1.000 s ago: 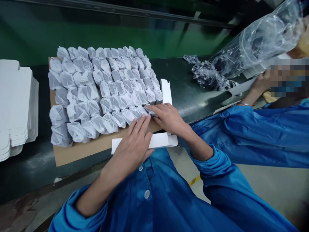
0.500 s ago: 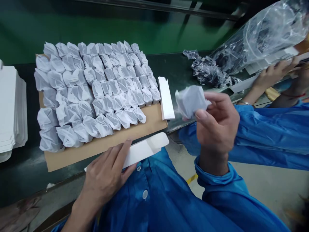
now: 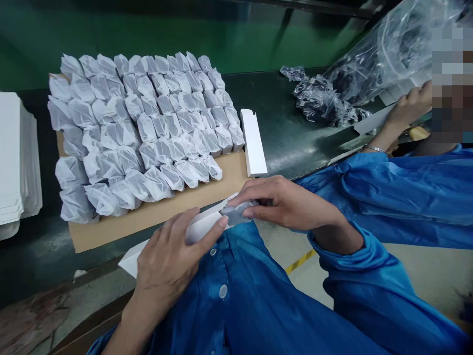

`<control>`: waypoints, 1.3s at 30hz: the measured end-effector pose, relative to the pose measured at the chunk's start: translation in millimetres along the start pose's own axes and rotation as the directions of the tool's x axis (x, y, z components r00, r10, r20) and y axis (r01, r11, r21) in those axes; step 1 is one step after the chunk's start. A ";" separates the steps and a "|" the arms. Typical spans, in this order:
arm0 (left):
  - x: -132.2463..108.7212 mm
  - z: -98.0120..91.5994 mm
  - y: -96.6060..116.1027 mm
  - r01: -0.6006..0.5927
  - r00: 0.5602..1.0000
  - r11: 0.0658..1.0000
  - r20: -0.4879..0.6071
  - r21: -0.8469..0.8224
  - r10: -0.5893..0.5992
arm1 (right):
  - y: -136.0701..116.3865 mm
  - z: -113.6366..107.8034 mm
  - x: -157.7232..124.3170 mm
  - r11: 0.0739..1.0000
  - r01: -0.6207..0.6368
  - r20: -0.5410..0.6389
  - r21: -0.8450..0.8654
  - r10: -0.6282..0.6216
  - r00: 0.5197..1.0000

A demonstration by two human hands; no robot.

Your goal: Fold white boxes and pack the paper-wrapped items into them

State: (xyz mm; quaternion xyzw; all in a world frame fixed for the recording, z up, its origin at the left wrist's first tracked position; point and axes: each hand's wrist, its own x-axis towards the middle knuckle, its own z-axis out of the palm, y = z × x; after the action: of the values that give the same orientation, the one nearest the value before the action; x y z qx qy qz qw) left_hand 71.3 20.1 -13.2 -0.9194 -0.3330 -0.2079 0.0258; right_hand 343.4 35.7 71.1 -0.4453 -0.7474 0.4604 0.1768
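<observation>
A long white carton [image 3: 202, 224] is gripped by my left hand [image 3: 168, 251], thumb on the near side and fingers over the far side. At the carton's right end, my right hand [image 3: 279, 202] pinches a paper-wrapped item [image 3: 238, 213] that meets the opening there. How far the item reaches inside is hidden by the carton and my fingers. Beyond my hands, rows of similar white paper-wrapped pieces [image 3: 162, 125] stand on a brown cardboard sheet [image 3: 192, 204]. Another white carton [image 3: 253, 143] lies at the sheet's right edge.
Flat white cartons [image 3: 11, 158] are stacked at the left. Crumpled clear plastic [image 3: 325, 101] and a large clear bag [image 3: 391, 49] lie on the dark bench [image 3: 281, 133] at the right. Close by on the right, a co-worker's hand [image 3: 410, 106] and blue sleeve [image 3: 388, 197] show.
My right hand has moved left and down, bringing the wrapped item from the air to the carton's right end. My left hand still holds the carton, its thumb now higher on the near side.
</observation>
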 end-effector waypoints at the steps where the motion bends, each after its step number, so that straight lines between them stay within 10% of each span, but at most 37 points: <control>1: 1.3 0.3 1.8 -0.031 0.999 0.999 0.034 -0.017 0.032 | -0.9 -1.8 4.9 1.000 -0.009 0.044 0.009 0.009 0.999; 16: 1.2 2.6 4.4 -0.044 0.991 0.986 0.122 -0.161 0.064 | -2.5 -1.7 32.6 0.996 -0.092 0.096 0.011 0.091 0.991; 22: 3.5 -0.3 1.9 -0.045 0.999 0.988 0.011 -0.145 0.047 | -1.4 5.1 29.8 0.911 -0.220 0.118 0.349 0.191 0.975; 27: -0.6 3.7 13.4 -0.049 0.995 0.994 -0.089 -0.099 0.040 | -12.1 -0.2 15.2 0.996 -0.069 0.064 -0.062 0.073 0.995; 34: -1.8 6.9 30.4 -0.075 0.966 0.996 -0.253 -0.047 0.060 | -22.0 0.7 14.8 0.998 -0.005 0.169 -0.059 0.015 0.985; 39: 1.9 1.7 17.6 -0.013 0.953 1.000 -0.304 0.012 0.016 | -13.4 37.4 22.2 0.994 0.085 -0.317 -0.071 -0.103 0.943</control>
State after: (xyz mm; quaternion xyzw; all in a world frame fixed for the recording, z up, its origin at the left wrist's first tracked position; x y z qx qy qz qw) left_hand 84.2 7.9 -12.4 -0.8787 -0.3195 -0.3449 0.0829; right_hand 299.5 31.8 60.0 -0.4827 -0.7417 0.3517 0.3051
